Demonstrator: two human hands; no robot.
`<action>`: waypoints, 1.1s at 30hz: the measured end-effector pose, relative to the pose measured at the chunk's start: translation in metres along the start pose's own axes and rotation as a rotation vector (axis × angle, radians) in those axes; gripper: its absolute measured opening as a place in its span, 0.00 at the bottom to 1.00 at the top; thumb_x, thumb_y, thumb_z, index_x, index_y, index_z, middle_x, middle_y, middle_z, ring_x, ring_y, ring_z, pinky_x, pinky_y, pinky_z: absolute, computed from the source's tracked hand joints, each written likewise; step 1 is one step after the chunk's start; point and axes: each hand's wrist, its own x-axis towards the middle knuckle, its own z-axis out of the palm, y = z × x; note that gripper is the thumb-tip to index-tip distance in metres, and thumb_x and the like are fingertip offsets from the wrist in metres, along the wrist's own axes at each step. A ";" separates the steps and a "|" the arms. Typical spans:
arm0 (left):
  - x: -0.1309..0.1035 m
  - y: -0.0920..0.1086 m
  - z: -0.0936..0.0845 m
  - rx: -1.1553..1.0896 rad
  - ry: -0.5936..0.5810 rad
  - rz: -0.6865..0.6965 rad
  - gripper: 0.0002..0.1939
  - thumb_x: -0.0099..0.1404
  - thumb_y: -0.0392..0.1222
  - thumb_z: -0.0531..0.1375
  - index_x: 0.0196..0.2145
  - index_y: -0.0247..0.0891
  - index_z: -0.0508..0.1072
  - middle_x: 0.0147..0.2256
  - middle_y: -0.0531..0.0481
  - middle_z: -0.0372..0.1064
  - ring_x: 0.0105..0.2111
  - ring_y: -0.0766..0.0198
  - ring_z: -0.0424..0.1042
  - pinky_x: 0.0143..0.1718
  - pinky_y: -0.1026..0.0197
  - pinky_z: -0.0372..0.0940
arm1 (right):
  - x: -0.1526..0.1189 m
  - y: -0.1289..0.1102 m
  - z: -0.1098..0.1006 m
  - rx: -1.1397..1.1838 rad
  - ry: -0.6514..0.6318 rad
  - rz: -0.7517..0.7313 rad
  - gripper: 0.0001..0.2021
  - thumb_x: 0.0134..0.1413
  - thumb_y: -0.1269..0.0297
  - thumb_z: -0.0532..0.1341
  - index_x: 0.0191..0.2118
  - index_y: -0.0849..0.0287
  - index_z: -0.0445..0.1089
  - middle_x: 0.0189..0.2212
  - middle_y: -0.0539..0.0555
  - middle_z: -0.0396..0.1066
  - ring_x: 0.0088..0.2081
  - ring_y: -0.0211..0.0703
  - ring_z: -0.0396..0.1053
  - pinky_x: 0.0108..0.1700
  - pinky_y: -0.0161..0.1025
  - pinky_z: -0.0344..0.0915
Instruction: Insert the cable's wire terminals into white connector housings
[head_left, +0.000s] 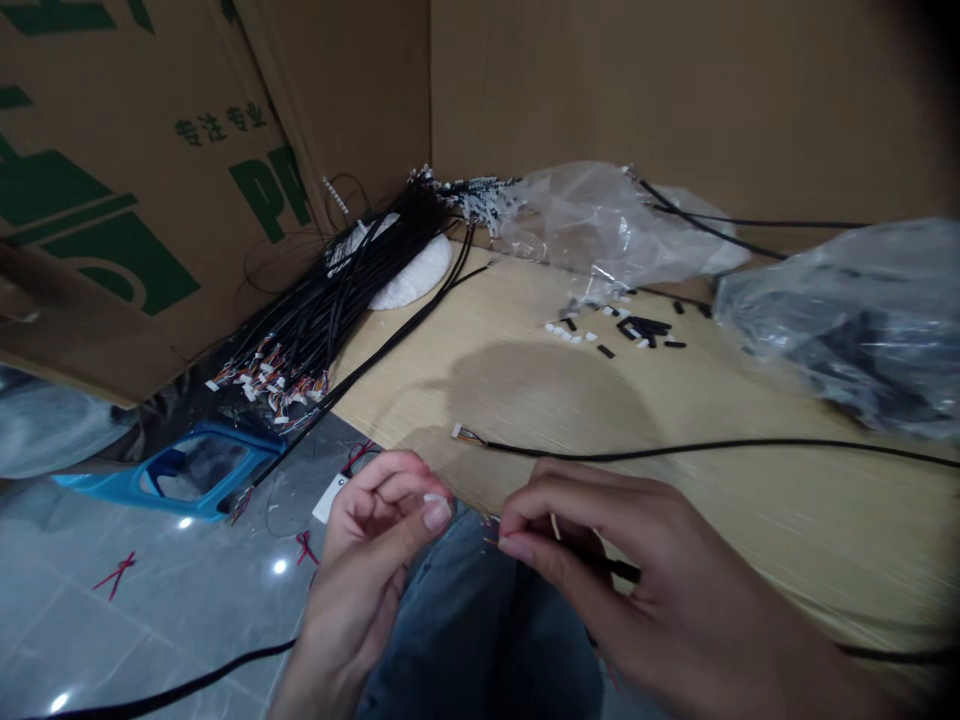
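Between the thumb and index finger of my left hand [371,550] is a small white connector housing [435,498], mostly covered by the fingertips. My right hand [600,545] pinches a black cable [624,570] close to its end. Thin coloured wires [489,528] stick out past those fingertips toward the housing, a short gap apart from it. Just beyond both hands, another black cable [637,455] lies across the table, with a white connector [457,432] on its end.
A thick bundle of black cables [352,270] lies at the table's left edge. Black sleeves [646,328] and white housings [562,333] are scattered near a clear plastic bag [600,230]. Another filled bag [847,320] stands right. Cardboard walls [675,100] enclose the table [735,400]. A blue plastic stool [217,480] is below left.
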 end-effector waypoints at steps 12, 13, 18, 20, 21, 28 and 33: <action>-0.011 -0.002 -0.002 0.134 -0.144 0.103 0.06 0.55 0.33 0.67 0.28 0.45 0.80 0.28 0.53 0.75 0.26 0.72 0.74 0.29 0.75 0.70 | 0.002 0.003 0.002 0.065 -0.028 -0.045 0.05 0.54 0.72 0.60 0.29 0.56 0.70 0.25 0.44 0.70 0.26 0.30 0.68 0.30 0.26 0.64; -0.010 -0.001 -0.004 0.146 -0.147 0.110 0.07 0.56 0.32 0.66 0.28 0.45 0.80 0.29 0.53 0.75 0.26 0.73 0.74 0.30 0.75 0.70 | 0.003 0.002 0.002 0.062 -0.036 -0.027 0.06 0.53 0.72 0.60 0.29 0.56 0.70 0.23 0.44 0.69 0.24 0.29 0.67 0.27 0.26 0.64; -0.007 0.002 -0.005 0.180 -0.182 0.118 0.08 0.57 0.30 0.64 0.29 0.42 0.81 0.29 0.50 0.74 0.29 0.71 0.74 0.33 0.74 0.70 | 0.008 -0.001 -0.001 0.152 -0.092 0.101 0.07 0.53 0.70 0.59 0.26 0.57 0.71 0.19 0.45 0.67 0.20 0.30 0.65 0.21 0.25 0.61; -0.007 0.002 -0.002 0.171 -0.179 0.122 0.09 0.57 0.29 0.64 0.29 0.43 0.81 0.30 0.50 0.73 0.28 0.72 0.73 0.31 0.75 0.69 | 0.007 -0.001 -0.001 0.192 -0.083 0.128 0.07 0.53 0.68 0.59 0.26 0.56 0.71 0.19 0.45 0.67 0.21 0.30 0.65 0.22 0.25 0.62; -0.007 0.002 -0.001 0.163 -0.174 0.117 0.09 0.57 0.30 0.64 0.30 0.43 0.81 0.30 0.51 0.74 0.27 0.72 0.73 0.31 0.75 0.69 | 0.007 -0.001 -0.001 0.198 -0.078 0.139 0.06 0.53 0.68 0.60 0.27 0.56 0.72 0.20 0.46 0.68 0.21 0.31 0.65 0.21 0.25 0.62; -0.008 0.003 0.005 0.119 -0.123 0.071 0.11 0.53 0.29 0.67 0.32 0.44 0.80 0.27 0.53 0.76 0.27 0.73 0.75 0.30 0.79 0.69 | 0.004 -0.001 0.000 0.212 -0.070 0.150 0.08 0.53 0.66 0.58 0.25 0.55 0.71 0.18 0.46 0.67 0.20 0.33 0.65 0.19 0.27 0.61; -0.010 0.005 0.006 0.121 -0.112 0.068 0.11 0.52 0.30 0.68 0.32 0.44 0.80 0.27 0.54 0.77 0.27 0.73 0.75 0.30 0.80 0.68 | 0.002 -0.001 0.000 0.234 -0.053 0.155 0.08 0.53 0.66 0.58 0.25 0.55 0.70 0.18 0.46 0.67 0.20 0.33 0.65 0.18 0.27 0.61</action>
